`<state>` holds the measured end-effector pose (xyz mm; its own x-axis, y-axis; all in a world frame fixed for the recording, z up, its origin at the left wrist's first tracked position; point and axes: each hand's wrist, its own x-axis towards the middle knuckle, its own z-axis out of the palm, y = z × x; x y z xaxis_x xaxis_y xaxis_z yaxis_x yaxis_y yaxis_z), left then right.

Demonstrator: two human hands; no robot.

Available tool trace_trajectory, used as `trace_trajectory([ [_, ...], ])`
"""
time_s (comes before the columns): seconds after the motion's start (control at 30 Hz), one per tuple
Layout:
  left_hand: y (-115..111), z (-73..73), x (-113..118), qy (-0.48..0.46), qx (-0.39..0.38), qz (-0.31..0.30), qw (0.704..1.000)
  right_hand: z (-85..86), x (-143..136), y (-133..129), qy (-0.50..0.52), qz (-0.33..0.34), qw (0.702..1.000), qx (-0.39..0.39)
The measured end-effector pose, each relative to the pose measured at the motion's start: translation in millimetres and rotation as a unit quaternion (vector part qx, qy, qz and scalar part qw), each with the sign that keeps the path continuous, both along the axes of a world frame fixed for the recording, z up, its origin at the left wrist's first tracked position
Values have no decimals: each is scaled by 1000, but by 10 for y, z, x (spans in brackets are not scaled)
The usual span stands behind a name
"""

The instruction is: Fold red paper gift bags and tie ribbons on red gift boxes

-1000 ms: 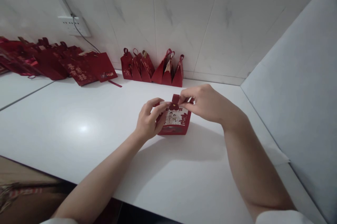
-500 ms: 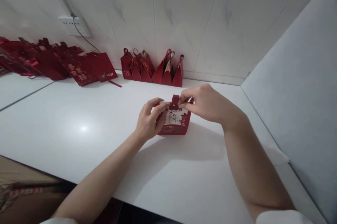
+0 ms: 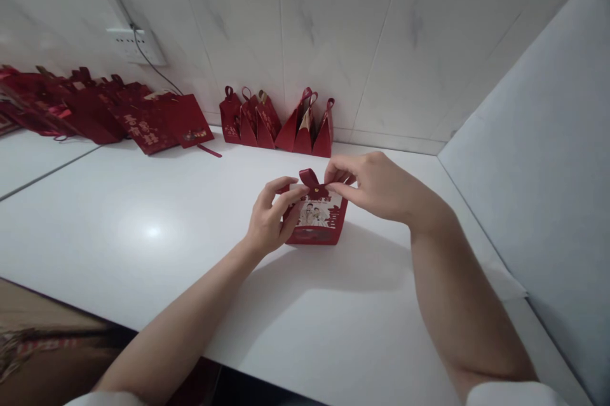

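A small red gift box (image 3: 317, 215) with a cream printed front, showing a drawn couple, stands upright on the white table. From its top rises a dark red ribbon loop (image 3: 309, 177), leaning left, above a scalloped red flap with a small gold spot. My left hand (image 3: 272, 212) is closed around the box's left side and upper edge, its fingertips by the ribbon's base. With thumb and index finger, my right hand (image 3: 365, 187) pinches at the base of the ribbon on the right; the exact grip is partly hidden by the fingers.
Several red boxes with ribbon loops (image 3: 274, 123) stand in a row against the tiled wall. Flat red boxes (image 3: 147, 123) are heaped at the left back, below a wall socket (image 3: 136, 45) with a cable. A pale panel (image 3: 538, 139) bounds the table on the right.
The ribbon loop, upright before, now tilts to the left and shows wider. My right fingers have shifted slightly at the box's top. My left hand and the box stay in place.
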<state>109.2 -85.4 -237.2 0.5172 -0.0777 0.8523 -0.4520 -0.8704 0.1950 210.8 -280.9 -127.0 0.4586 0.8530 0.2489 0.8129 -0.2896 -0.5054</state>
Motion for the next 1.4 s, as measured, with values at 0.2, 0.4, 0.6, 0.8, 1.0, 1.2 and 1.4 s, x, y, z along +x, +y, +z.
trace_trajectory([
  [0.2, 4, -15, -8, 2, 9, 6, 1000, 25, -25, 3, -13, 13, 1000, 12],
  [0.4, -4, -4, -9, 6, 9, 7, 1000, 15, -14, -4, -27, 32, 999, -14],
  [0.6, 0, 6, 1, 9, 3, 0, 1000, 7, 1, -6, -40, 20, 999, -20],
  [0.8, -7, 0, -2, 13, -7, -7, 1000, 17, -30, 10, -41, 20, 999, -28],
  [1.0, 51, -279, 81, 140, -235, -48, 961, -106, 192, 33, 65, 13, 998, -1],
  [1.2, 184, -519, 291, 274, -408, -66, 869, -839, 427, 390, 163, -93, 960, 209],
  [1.4, 287, -482, 338, 259, -419, -42, 869, -1656, 92, 590, 324, -111, 903, 259],
])
